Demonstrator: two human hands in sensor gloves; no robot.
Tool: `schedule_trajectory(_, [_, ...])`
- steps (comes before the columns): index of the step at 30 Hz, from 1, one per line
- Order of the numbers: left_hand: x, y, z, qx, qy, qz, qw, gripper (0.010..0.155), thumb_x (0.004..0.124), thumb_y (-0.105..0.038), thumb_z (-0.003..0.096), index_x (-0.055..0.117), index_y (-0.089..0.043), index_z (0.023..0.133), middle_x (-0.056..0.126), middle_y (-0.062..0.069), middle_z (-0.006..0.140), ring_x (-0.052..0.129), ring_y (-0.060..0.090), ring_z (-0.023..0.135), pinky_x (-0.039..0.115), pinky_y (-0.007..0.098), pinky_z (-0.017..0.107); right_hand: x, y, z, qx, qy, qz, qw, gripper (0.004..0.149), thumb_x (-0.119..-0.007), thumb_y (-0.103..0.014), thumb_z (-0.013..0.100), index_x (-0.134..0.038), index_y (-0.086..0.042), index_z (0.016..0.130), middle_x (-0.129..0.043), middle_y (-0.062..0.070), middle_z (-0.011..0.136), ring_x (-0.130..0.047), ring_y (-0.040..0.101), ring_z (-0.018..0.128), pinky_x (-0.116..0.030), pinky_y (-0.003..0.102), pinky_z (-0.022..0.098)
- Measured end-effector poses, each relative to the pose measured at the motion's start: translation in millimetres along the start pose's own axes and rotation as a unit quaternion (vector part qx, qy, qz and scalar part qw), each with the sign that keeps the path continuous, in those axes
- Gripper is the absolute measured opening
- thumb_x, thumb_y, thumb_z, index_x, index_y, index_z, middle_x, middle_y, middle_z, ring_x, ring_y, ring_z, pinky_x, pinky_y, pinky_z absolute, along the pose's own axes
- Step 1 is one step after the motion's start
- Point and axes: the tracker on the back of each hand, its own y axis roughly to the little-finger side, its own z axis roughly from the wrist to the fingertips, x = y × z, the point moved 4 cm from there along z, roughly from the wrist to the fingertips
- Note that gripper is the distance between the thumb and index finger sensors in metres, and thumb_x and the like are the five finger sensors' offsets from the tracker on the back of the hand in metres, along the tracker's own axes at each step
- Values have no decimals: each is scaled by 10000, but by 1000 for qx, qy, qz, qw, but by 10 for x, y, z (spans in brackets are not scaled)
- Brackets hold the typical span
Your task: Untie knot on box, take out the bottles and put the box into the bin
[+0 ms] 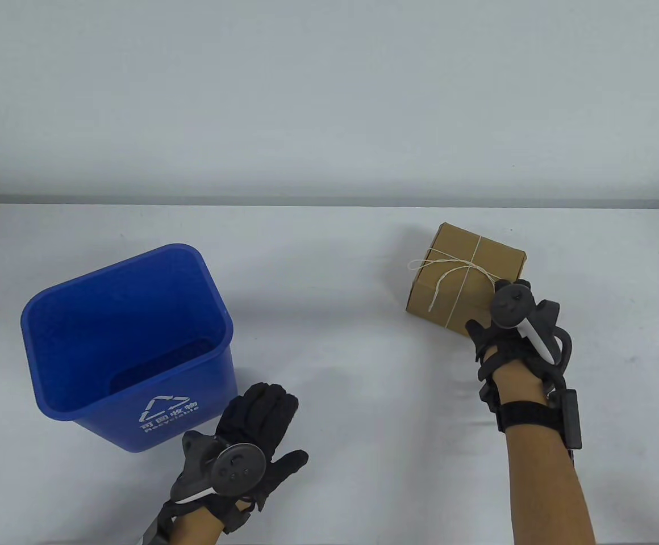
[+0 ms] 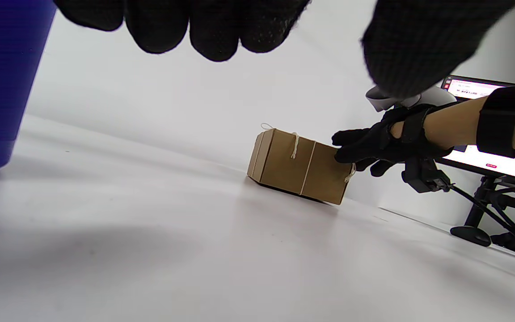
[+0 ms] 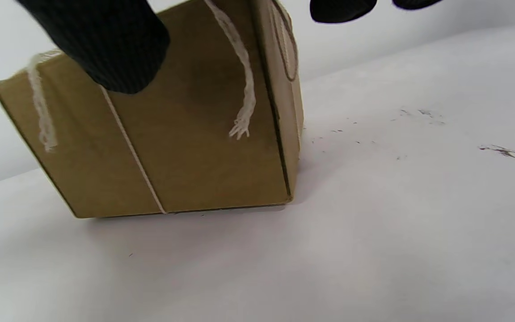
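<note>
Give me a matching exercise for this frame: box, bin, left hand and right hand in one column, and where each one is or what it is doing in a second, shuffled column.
Things:
1. cardboard box
2. blue bin
3. left hand
4. right hand

States:
A. stands empty and open-topped on the table's left side
B. rests flat, holding nothing, beside the bin
C. is at the box's near right corner, fingers on it
D. sits closed on the table, string tied in a bow on top

Pairs: 1-D, 2-A, 3-B, 4-C
</note>
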Motion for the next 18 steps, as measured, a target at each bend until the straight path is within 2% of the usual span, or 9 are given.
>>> schedule_trajectory(7, [-2, 8, -1, -1, -2, 0, 1000, 892, 737, -640, 459, 398, -199, 1156, 446, 123, 1182, 500, 513, 1094, 477, 685, 745, -64, 71, 129, -18, -20, 9, 1000, 918, -731, -522, 476, -37, -257, 1015, 42, 65, 1080, -555, 476, 930, -559, 598, 610])
schedule_trajectory(12, [3, 20, -1, -3, -2, -1, 1000, 888, 736, -638, 459, 403, -197, 1155, 453, 125, 1179, 514, 515, 1087, 489, 684, 741, -51, 108, 152, -27, 3, 4, 1000, 858, -734, -507, 475, -107, -296, 1022, -72, 69, 1103, -701, 441, 861, -670, 521, 534])
schedule_trajectory(18, [4, 21, -1, -4, -1, -1, 1000, 884, 734, -636, 460, 408, -195, 1153, 460, 128, 1176, 528, 513, 1081, 503, 679, 737, -37, 66, 124, -20, 19, -15, 1000, 834, -745, -494, 469, -169, -281, 1033, -145, 102, 1104, -760, 419, 830, -713, 485, 497])
